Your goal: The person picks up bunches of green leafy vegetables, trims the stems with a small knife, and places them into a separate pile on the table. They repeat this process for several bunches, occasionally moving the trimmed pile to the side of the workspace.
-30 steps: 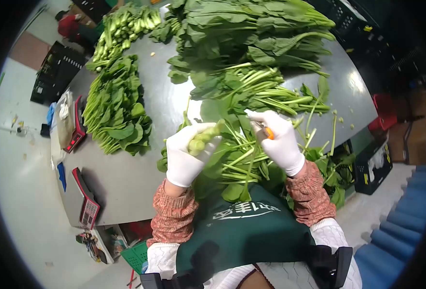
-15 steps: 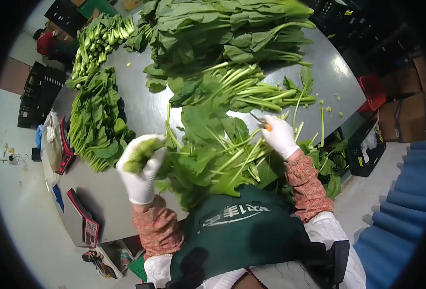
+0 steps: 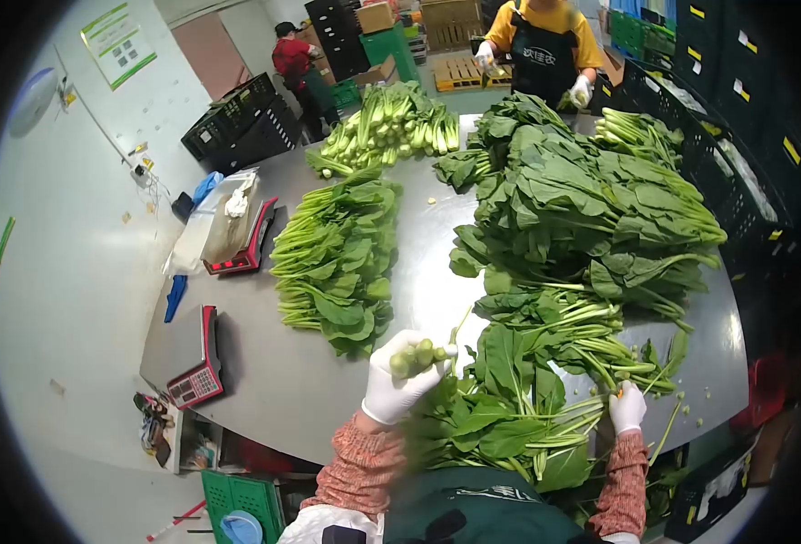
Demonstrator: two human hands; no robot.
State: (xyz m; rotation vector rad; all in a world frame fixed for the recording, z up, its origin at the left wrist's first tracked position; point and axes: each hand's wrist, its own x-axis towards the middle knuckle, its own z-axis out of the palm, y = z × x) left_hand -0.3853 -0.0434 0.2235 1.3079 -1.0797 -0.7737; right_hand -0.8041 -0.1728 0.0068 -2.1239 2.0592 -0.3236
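My left hand point(image 3: 398, 385), in a white glove, is closed around a small bunch of leafy greens point(image 3: 416, 359) with its round, pale cut stem ends upward. My right hand point(image 3: 628, 407), also gloved, is closed at the stem ends of the loose greens on the table's near side. A bit of orange shows at its fingers, matching the orange-handled knife seen earlier; the blade is not visible now. Between my hands lie loose leafy greens point(image 3: 500, 422), partly over the apron edge. Beyond them is a large pile of leafy greens point(image 3: 582, 195).
On the metal table point(image 3: 255, 390) lie a row of bunched greens point(image 3: 337, 258) and a heap of pale-stemmed greens point(image 3: 391, 127). Two red scales point(image 3: 196, 385) stand at left. Black crates point(image 3: 722, 154) line the right. A co-worker in yellow point(image 3: 545, 45) stands across; another person point(image 3: 300, 72) is farther back.
The view has tilted up and turned left, bringing the far side and co-workers in. My left hand has turned its bunch so the stem ends show. My right hand is nearer the stem ends.
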